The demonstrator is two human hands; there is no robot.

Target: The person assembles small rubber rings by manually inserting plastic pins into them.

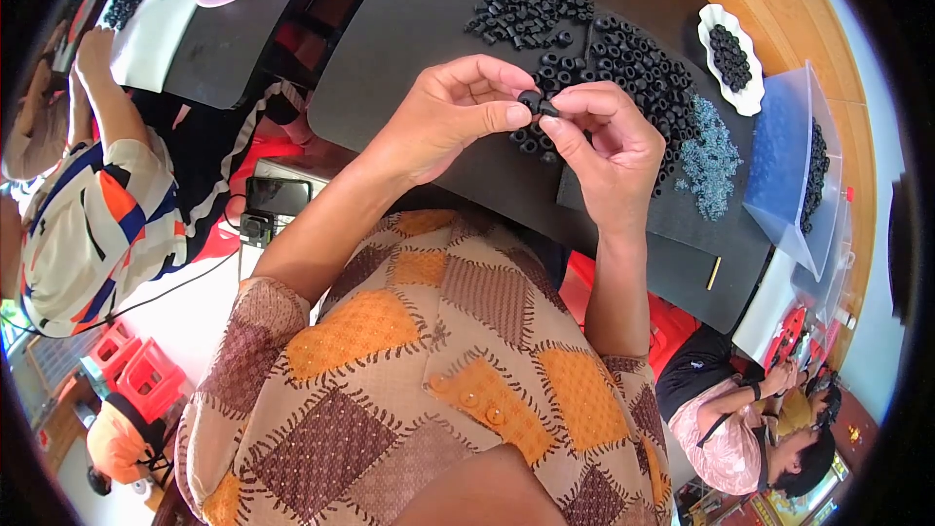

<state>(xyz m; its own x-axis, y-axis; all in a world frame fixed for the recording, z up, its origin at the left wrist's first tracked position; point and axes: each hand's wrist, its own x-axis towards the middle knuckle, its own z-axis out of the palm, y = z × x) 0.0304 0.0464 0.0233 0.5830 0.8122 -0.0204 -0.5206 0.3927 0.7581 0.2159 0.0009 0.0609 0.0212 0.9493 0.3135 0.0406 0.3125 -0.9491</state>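
Observation:
Over the near edge of the dark table, my two hands meet with their fingertips almost touching. Between thumb and forefinger, my left hand [463, 107] pinches a small round black part [529, 98]. My right hand [609, 131] pinches another small black part [549, 109] right against it; the fingers partly cover both. Just beyond the hands spreads a heap of black ring-shaped parts [638, 63]. Farther back and to the left lies a pile of small black cylindrical pieces [526, 5]. Right of the rings is a scatter of tiny clear bluish pieces [714, 161].
A white scalloped dish [714, 18] with black pieces stands at the far right, near a clear plastic bin [779, 136]. A thin yellowish stick [714, 273] lies at the table's right. At left are a phone [280, 197] and a person [107, 214]; another person [726, 419] sits at right.

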